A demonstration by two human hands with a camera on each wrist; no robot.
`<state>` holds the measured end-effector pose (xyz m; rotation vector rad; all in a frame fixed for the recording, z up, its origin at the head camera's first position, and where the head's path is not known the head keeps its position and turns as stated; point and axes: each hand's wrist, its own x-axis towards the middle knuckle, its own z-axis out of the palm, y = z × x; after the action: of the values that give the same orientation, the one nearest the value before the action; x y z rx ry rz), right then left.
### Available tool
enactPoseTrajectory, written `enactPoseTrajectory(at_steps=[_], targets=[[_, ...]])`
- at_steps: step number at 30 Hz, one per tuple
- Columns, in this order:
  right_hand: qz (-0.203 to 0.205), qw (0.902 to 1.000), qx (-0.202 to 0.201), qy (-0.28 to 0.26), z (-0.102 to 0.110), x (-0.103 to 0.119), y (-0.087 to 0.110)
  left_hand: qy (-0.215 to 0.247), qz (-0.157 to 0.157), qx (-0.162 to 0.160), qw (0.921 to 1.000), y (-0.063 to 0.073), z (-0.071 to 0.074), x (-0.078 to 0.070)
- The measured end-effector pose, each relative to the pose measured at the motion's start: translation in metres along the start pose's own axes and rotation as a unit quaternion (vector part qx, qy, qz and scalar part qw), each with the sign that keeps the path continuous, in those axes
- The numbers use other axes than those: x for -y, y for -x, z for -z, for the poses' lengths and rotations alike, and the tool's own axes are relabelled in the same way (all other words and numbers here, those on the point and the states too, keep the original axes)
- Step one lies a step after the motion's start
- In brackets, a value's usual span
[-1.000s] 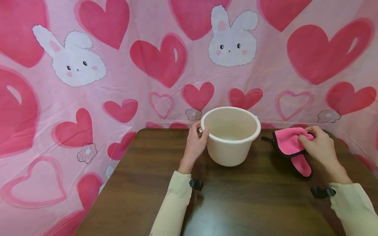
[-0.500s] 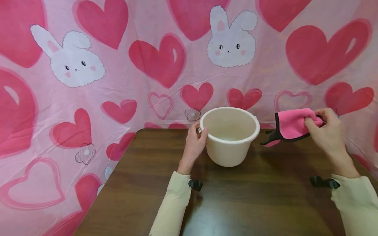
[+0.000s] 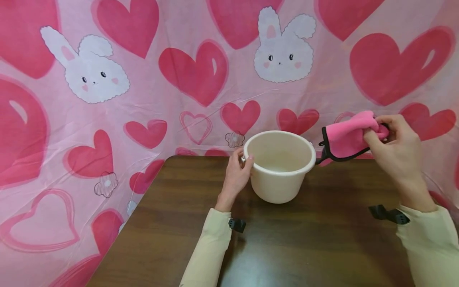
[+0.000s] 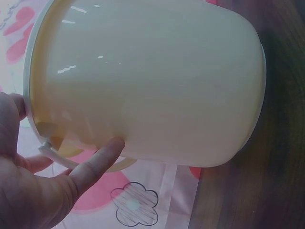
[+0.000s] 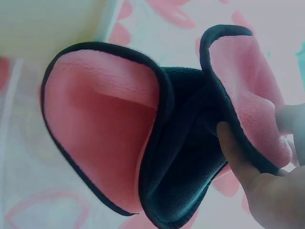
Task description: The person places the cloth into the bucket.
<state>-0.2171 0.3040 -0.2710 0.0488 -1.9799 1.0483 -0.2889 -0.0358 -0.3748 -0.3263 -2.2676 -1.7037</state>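
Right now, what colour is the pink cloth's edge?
The edge is black, best seen in the right wrist view.

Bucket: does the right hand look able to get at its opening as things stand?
Probably yes: the right hand holds the cloth right of the bucket, and nothing visible covers the opening.

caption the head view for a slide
Left hand grips a round cream plastic bucket; right hand holds a black-edged pink fabric cloth.

Is plain cream on the bucket, pink edged in black on the cloth, wood-grained dark brown on the surface; runs to red hearts and white rabbits on the pink backdrop.
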Motion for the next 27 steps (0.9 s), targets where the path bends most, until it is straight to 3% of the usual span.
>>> enactPoseTrajectory(at_steps=[6, 13, 16, 20, 23, 27], targets=[[0.062, 0.9961, -0.007, -0.063, -0.01, 0.024, -0.002, 0.006, 0.0, 0.0, 1.0, 0.0, 0.0, 0.0], [0.118, 0.98, -0.015, -0.16, -0.023, 0.046, 0.0, 0.008, 0.001, 0.002, 1.0, -0.001, -0.002, 0.0], [0.145, 0.9683, -0.01, -0.204, -0.031, 0.053, 0.002, 0.002, 0.001, 0.001, 1.0, -0.001, -0.002, 0.0], [0.183, 0.9407, -0.001, -0.286, -0.047, 0.06, 0.004, -0.008, -0.001, 0.0, 1.0, -0.001, -0.002, 0.0], [0.2, 0.9305, 0.003, -0.307, -0.058, 0.063, 0.005, -0.012, -0.001, -0.001, 0.9999, -0.001, -0.002, 0.001], [0.206, 0.9373, 0.02, -0.28, -0.069, 0.061, 0.01, -0.017, -0.002, -0.002, 0.9998, -0.002, -0.002, 0.002]])
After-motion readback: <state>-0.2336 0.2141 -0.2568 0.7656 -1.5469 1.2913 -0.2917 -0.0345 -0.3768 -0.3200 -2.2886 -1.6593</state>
